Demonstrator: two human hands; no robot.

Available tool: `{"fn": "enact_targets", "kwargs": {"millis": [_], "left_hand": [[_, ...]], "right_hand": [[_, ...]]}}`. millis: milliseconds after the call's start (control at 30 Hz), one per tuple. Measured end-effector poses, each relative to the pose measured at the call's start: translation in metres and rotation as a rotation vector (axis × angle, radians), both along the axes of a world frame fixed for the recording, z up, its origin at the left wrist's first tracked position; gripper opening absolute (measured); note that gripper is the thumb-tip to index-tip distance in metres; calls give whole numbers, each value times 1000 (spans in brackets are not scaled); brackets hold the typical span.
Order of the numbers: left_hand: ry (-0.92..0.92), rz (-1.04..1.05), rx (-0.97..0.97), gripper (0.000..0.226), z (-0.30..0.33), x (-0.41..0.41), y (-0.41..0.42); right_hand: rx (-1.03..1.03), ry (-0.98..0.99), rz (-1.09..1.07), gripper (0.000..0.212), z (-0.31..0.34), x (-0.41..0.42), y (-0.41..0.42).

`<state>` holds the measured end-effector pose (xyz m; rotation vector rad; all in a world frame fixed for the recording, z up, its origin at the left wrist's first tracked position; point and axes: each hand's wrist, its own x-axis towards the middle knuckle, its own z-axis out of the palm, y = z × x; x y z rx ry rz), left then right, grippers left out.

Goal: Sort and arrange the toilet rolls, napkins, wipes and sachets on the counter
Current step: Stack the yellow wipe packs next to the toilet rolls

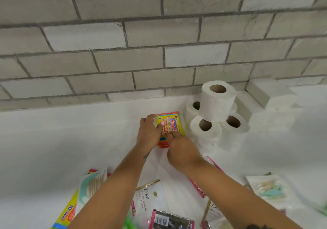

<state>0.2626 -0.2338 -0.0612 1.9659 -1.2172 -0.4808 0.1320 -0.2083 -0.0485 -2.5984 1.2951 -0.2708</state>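
Left hand: the left hand (148, 131) lies just left of frame centre, its fingers curled over the left edge of the yellow wipes pack (172, 124), thumb pressed on the pack's face.
Right hand: the right hand (180, 149) sits just below the pack, fingertips bent down onto its lower edge; it pinches that edge against the counter.
Wipes pack: flat on the white counter (70, 140), centre of frame, yellow with a red border, near the wall and just left of the rolls. More red and blue edges show under its lower end; whether that is a second pack I cannot tell.
Toilet rolls: a stack of toilet rolls (217, 105) stands right of centre, three below with cores facing up, one set on top.
Napkins: white napkin stacks (270, 92) line the wall at the upper right, touching the tiled wall (159, 34).
Sachets: a white Dove sachet (150, 197) lies at the bottom centre between the forearms; a dark foil sachet (169, 220) lies below it at the frame edge.
Other packs: a second wipes pack (67, 212) sits at the lower left, with a cotton-bud packet (93, 182) overlapping it; a pale packet (269, 188) lies at the lower right.
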Motion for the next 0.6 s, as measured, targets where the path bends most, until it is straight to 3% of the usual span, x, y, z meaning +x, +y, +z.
{"fn": "enact_targets", "kwargs": {"millis": [300, 600], "left_hand": [[43, -20, -119, 43, 19, -14, 44], [97, -97, -103, 36, 18, -54, 83]], "right_hand": [[23, -171, -72, 47, 23, -46, 38], [47, -352, -174, 40, 29, -115, 61]]}}
